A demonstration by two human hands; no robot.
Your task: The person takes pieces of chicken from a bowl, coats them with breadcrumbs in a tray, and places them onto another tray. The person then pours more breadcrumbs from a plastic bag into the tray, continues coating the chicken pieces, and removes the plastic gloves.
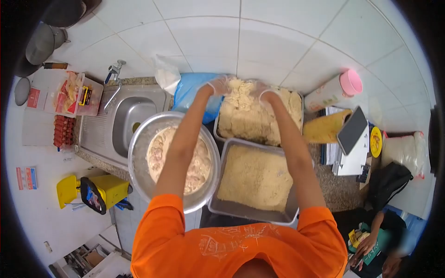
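– Left hand (219, 85) first: what does it hold?

– It cups the left side of a heap of pale pieces (241, 95), at the back of the far tray (216, 130). The right hand (263, 92) is at the heap's other side. Both seem to wear clear gloves. How far the fingers are closed, I cannot tell.

– And the room?

– At left, a yellow bin (114, 187) stands on the floor, then a steel sink (139, 110) with a tap (112, 79). White tiles (273, 34) cover the wall behind. At right, a speckled table (337, 197) shows beside the trays, and another person's hand (369, 243) is in the lower corner.

– Any writing?

– A notice (26, 179) on the left wall, too small to read. White marks on the orange shirt (278, 248) and on a green cloth (373, 250) at right can't be made out either.

– Containers?

– Leftmost, a clear box (89, 103) near stacked egg trays (64, 131). Next, a metal bowl (136, 155) of pale batter (200, 173) with pinkish lumps. Behind it, a blue bag (189, 88). Then the far tray with the pieces, and just before it the near tray (241, 215), its bottom spread with crumbs (252, 178). Further right, a pink cup (351, 82) and a yellow plate (376, 142).
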